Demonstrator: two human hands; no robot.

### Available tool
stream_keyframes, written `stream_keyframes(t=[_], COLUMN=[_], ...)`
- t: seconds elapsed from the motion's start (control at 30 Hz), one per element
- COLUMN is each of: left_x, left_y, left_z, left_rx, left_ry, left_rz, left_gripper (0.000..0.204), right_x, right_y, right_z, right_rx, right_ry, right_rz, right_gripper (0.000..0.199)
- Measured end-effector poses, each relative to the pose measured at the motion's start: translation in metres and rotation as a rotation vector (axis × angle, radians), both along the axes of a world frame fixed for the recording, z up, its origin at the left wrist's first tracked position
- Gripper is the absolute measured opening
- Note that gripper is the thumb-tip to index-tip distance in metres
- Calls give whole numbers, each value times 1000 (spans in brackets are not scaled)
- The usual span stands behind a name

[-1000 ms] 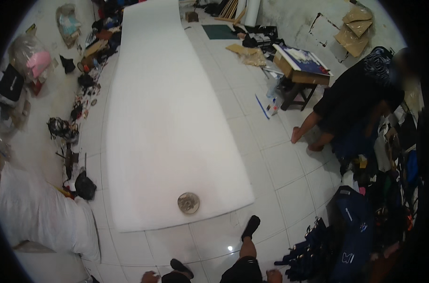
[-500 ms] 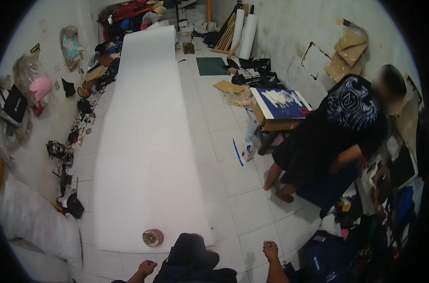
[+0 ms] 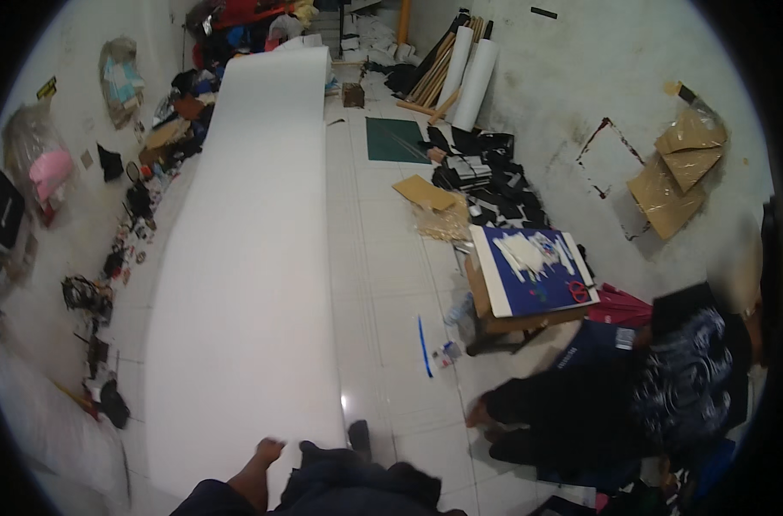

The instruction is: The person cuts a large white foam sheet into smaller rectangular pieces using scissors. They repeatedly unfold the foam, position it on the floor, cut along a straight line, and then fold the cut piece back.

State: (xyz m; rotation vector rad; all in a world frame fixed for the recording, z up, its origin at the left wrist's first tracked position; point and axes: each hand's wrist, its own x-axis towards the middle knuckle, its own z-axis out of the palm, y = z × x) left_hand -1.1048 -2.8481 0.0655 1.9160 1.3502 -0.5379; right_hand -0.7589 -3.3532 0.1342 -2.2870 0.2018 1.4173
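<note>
A long white foam sheet [image 3: 245, 258] lies unrolled on the tiled floor, running from the far wall to just in front of me. My left hand [image 3: 268, 449] reaches out from the lower edge over the sheet's near end. It is blurred, so I cannot make out whether its fingers are curled or hold anything. My right hand is out of the picture. My dark-clothed legs [image 3: 357, 482] fill the bottom middle, with a dark shoe tip [image 3: 358, 433] at the sheet's near right corner.
A person in dark clothes [image 3: 649, 404] crouches at the right beside a low wooden table [image 3: 516, 322] carrying a blue board and red scissors. Clutter lines the left wall [image 3: 107, 275]. Paper rolls [image 3: 475, 82], a green cutting mat [image 3: 396, 139] and cardboard lie at the back.
The view has swung left and down the sheet. The round tape roll at the sheet's near end is no longer visible. My right hand has left the picture; the left one has risen over the sheet.
</note>
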Motion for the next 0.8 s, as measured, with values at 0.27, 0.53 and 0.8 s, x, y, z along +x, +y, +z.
stream_keyframes(t=[0.27, 0.53, 0.8], left_x=[405, 396, 394], left_y=[228, 345, 390], left_z=[205, 38, 10], left_rx=[41, 106, -225], left_ry=[-701, -82, 289], left_rz=[221, -34, 628], left_gripper=[48, 50, 42], right_x=[242, 484, 801], right_y=[166, 422, 810], right_z=[7, -32, 1], right_rx=[46, 20, 445], right_ry=[-212, -84, -681], right_rz=[-144, 519, 431], right_gripper=[45, 45, 31])
